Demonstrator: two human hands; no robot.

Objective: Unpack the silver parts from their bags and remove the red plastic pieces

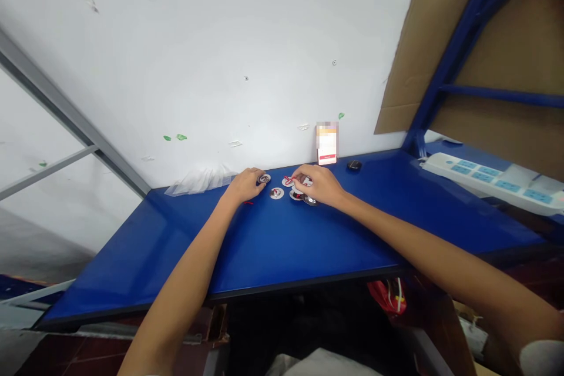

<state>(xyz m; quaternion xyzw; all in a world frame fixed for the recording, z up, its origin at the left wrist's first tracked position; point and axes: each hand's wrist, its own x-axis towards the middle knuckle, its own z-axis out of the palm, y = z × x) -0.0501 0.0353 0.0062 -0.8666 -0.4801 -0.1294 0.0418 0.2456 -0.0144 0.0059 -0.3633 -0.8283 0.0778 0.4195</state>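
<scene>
My left hand is closed at the back of the blue table, its fingertips on a small round metal disc. A short red strand lies just below that hand. My right hand pinches a thin red cord between thumb and forefinger. Between the hands a round silvery piece with a red mark rests flat. Beneath my right hand are more round pieces, among them a shiny metal one, partly covered by the fingers. What exactly these discs are I cannot make out.
A phone leans upright against the white wall. Right of it sits a small black case. Clear plastic bags lie at the back left. A white power strip and a blue metal frame stand at the right.
</scene>
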